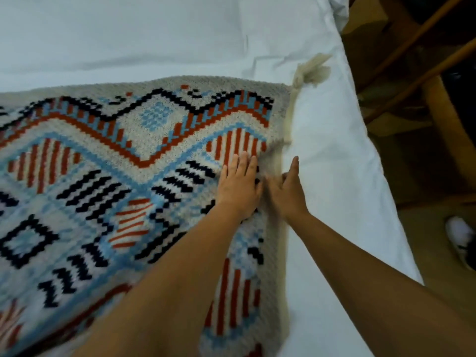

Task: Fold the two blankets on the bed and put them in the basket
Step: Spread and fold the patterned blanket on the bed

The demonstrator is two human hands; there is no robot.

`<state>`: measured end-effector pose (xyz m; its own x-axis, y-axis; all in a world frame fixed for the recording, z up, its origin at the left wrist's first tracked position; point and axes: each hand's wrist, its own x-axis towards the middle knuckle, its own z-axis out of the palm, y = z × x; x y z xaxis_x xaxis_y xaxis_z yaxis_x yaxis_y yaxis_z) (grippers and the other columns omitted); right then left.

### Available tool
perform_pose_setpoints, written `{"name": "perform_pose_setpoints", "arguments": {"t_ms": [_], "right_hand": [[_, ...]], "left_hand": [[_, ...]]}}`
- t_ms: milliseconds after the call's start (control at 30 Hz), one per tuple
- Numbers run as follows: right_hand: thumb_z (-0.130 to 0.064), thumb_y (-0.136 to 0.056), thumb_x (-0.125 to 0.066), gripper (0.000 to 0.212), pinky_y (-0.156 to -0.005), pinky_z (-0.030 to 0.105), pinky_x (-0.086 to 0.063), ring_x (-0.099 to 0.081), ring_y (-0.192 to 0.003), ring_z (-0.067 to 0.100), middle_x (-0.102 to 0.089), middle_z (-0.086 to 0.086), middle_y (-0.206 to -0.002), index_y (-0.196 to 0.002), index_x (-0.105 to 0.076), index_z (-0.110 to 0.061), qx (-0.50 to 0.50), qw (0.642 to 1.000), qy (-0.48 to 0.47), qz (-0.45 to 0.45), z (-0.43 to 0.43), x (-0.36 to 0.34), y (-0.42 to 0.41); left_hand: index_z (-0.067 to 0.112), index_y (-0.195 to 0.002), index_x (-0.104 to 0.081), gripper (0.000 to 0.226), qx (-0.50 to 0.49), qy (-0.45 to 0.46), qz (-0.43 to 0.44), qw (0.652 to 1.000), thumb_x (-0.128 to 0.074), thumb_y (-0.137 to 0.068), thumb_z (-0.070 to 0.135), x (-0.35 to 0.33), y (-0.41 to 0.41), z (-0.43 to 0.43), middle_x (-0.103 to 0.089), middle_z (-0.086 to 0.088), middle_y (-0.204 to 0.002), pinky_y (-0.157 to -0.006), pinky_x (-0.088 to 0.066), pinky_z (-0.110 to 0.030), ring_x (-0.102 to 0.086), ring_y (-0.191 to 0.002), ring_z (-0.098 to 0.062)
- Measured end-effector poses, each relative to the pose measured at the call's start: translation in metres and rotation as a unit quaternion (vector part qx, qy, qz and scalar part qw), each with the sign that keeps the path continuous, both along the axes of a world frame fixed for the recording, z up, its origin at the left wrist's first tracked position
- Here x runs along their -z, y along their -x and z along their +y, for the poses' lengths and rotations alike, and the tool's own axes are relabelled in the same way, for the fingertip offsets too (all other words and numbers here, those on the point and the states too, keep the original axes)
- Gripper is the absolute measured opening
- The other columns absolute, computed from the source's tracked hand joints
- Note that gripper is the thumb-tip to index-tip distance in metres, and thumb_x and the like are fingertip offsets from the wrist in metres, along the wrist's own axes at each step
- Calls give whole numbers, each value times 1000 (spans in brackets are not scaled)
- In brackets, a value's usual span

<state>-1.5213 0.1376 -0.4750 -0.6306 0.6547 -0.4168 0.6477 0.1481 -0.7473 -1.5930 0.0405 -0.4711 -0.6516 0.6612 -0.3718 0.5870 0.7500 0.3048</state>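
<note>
Presses the patterned blanket [103, 150], spread across the bed [322, 150] almost to its right edge, flat with the straight-fingered left hand [238, 186], and sets the right hand [288, 191] just beside it at the blanket's cream hem, grip too blurred to tell.

forearms [180, 266]: 2 in view, both bare, no sleeve edge showing
left hand [238, 188]: bare, short nails
right hand [289, 191]: bare, partly smeared by blur
shoe [461, 238]: 1 at the right edge, white upper with dark markings
</note>
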Motion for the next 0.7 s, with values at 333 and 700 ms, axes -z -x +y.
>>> {"name": "perform_pose_setpoints", "arguments": {"t_ms": [333, 700], "right_hand": [[-36, -91, -54, 77, -107, 34, -33, -35, -136, 27, -28, 11, -152, -149, -8, -14, 24, 998, 20, -58, -106, -20, -134], [-20, -80, -70, 25, -75, 31, -54, -67, -90, 19, -71, 4, -98, -104, -66, -16, -79, 943, 315, -69, -153, -52, -234]], "left_hand": [[18, -149, -1, 60, 21, 28, -51, 998, -22, -99, 44, -28, -141, -122, 4, -3, -158, -117, 1, -38, 5, -145, -18], [22, -147, 12, 95, 121, 106, 6, 987, -58, -85, 38, -35, -250, -206, 1, -9, -158, -114, -15, -45, -8, -144, -29]]}}
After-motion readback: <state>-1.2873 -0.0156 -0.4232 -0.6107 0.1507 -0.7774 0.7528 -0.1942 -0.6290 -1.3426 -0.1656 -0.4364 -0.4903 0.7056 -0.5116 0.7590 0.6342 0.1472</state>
